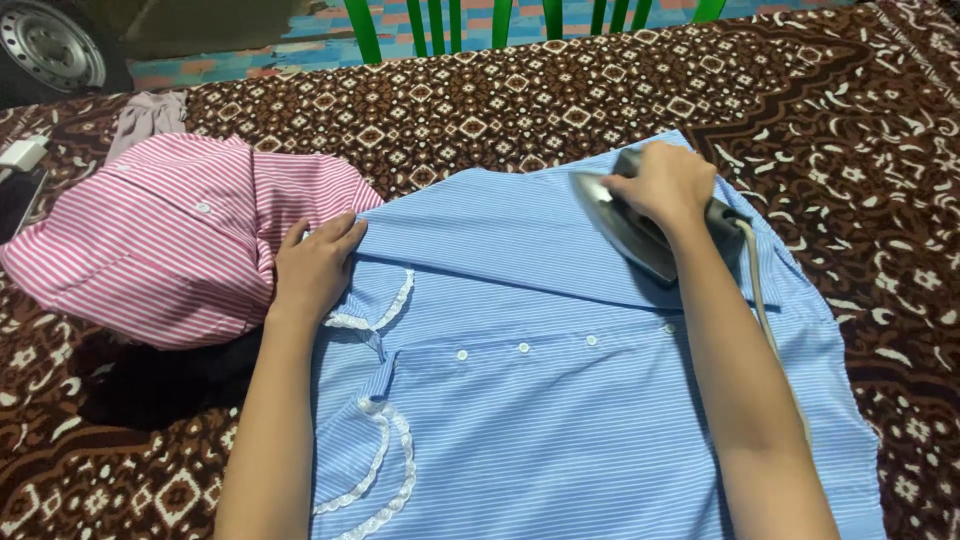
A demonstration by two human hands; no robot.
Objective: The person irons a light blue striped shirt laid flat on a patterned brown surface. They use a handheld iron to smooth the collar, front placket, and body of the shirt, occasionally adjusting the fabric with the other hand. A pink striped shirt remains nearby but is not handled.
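Blue striped shirt (560, 400) under both hands, right hand (668, 185) gripping iron (625, 225)

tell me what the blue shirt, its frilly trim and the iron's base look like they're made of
Blue striped shirt: thin woven cloth, probably cotton or a blend; matte, folds crisply. Frilly trim: white lace, with scalloped openwork edges. Iron under the right hand: a soleplate of bare metal, grey and shiny along its edge; the body looks like dark plastic, mostly hidden. The left hand pins the cloth.
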